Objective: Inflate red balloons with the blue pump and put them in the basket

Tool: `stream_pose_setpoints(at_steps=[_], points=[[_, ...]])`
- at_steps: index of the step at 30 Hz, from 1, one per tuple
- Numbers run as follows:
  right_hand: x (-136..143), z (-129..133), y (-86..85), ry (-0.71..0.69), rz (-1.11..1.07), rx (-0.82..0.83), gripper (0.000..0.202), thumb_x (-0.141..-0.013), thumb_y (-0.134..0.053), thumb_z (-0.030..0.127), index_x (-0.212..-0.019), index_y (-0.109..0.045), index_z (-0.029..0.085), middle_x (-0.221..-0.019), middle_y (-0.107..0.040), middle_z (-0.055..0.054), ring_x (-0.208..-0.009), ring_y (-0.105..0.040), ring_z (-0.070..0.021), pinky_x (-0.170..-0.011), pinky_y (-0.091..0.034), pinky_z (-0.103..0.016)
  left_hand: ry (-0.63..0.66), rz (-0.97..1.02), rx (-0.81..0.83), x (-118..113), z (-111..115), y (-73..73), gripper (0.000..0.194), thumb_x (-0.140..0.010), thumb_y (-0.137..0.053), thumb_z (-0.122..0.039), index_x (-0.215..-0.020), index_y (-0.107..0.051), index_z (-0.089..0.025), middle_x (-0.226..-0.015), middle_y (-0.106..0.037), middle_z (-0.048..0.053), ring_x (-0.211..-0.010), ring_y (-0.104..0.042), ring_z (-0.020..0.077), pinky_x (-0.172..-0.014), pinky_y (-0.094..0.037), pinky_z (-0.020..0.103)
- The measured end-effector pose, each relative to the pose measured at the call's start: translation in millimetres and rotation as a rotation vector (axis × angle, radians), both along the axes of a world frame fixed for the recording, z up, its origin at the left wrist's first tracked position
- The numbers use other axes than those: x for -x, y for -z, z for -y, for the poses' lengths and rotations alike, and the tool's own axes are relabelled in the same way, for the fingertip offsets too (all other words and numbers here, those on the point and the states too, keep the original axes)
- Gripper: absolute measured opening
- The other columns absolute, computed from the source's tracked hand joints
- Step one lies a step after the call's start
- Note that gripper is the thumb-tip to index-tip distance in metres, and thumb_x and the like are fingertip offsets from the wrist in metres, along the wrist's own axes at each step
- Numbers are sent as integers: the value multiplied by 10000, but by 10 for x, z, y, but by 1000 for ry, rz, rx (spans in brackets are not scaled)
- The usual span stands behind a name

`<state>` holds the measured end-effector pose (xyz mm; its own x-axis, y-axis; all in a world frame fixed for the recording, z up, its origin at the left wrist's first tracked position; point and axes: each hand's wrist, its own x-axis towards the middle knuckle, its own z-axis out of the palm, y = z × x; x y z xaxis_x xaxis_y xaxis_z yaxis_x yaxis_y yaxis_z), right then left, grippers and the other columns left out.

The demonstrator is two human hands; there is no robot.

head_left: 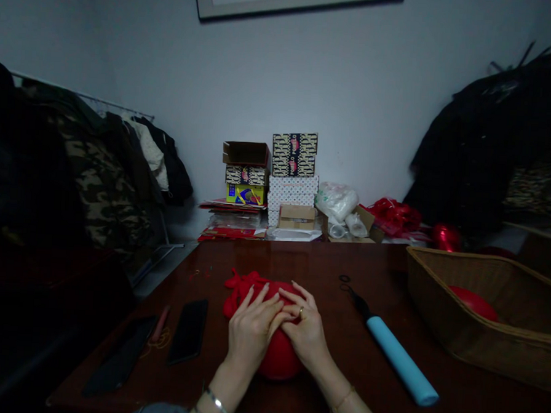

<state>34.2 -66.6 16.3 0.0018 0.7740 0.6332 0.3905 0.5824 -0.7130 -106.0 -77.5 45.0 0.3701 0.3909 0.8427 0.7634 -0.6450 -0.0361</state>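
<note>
A round, inflated red balloon [280,358] rests on the dark wooden table, below and between my hands. My left hand [253,325] lies over its left side, thumb and fingertips closed at the top of the balloon. Opposite it, my right hand [305,328], with a ring on one finger, pinches at the same spot, and the fingertips of both hands meet. What exactly is between the fingertips is hidden, probably the balloon's neck. Just behind my left fingers sits a heap of limp red balloons [235,295].
To the right lie a light blue tube [402,361] with a black tapered end, and a wicker basket [476,340] holding a red balloon [473,303]. At left are a black phone [188,331], a dark flat slab [122,355] and a reddish stick [161,324]. Boxes [292,195] stand behind the table.
</note>
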Motion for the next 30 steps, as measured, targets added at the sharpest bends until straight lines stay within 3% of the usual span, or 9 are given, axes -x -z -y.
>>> stream_pose_setpoints(at_steps=[6, 10, 16, 19, 22, 27, 30], points=[[4, 16, -2, 7, -6, -18, 95, -712, -643, 215, -742, -693, 291, -1107, -646, -25, -1239, -382, -229, -1023, -288, -481, -18, 15, -68, 58, 33, -84, 93, -786, -636, -298, -787, -648, -206, -944, -717, 39, -1030, -606, 269, -963, -441, 464], [-9, 47, -22, 18, 63, -36, 86, -738, -634, 239, -691, -682, 292, -1130, -636, -7, -1252, -363, -226, -1026, -277, -488, -14, 26, -67, 80, 32, -88, 142, -785, -637, -270, -676, -588, -194, -1002, -703, 51, -1071, -581, 274, -973, -431, 466], [-24, 64, -50, 23, 131, -59, 107, -736, -644, 217, -682, -681, 302, -1121, -642, 14, -1261, -351, -229, -1024, -262, -498, 69, 110, 114, 121, 38, -156, 253, -827, -573, -232, -581, -539, -184, -1035, -691, 67, -1116, -551, 270, -990, -406, 505], [-25, 63, -61, 10, 127, -63, 156, -743, -616, 179, -713, -691, 312, -1119, -644, 11, -1263, -352, -239, -1023, -246, -520, 163, 240, 276, 183, 23, -218, 238, -872, -497, -227, -667, -611, -185, -1045, -687, 65, -1112, -556, 251, -991, -404, 512], [-19, 65, -62, 4, 123, -58, 199, -742, -597, 155, -750, -696, 327, -1121, -643, 22, -1271, -343, -235, -1029, -231, -527, 180, 293, 337, 259, -15, -246, 199, -884, -470, -215, -842, -664, -198, -1160, -633, 59, -1203, -475, 234, -1034, -341, 523], [-6, 73, -74, 15, 195, -104, 230, -735, -587, 150, -765, -696, 351, -1155, -623, 44, -1281, -328, -242, -1030, -207, -541, 197, 61, 301, 286, -85, -176, 246, -844, -545, -217, -1054, -657, -281, -1288, -535, 40, -1294, -345, 250, -1043, -284, 571], [-13, 83, -97, 32, 222, -116, 198, -744, -583, 169, -739, -690, 335, -1168, -616, 45, -1294, -310, -243, -1034, -190, -546, 229, 0, 318, 270, -106, -129, 262, -816, -589, -234, -1055, -660, -316, -1290, -531, 30, -1302, -327, 256, -1030, -304, 574]])
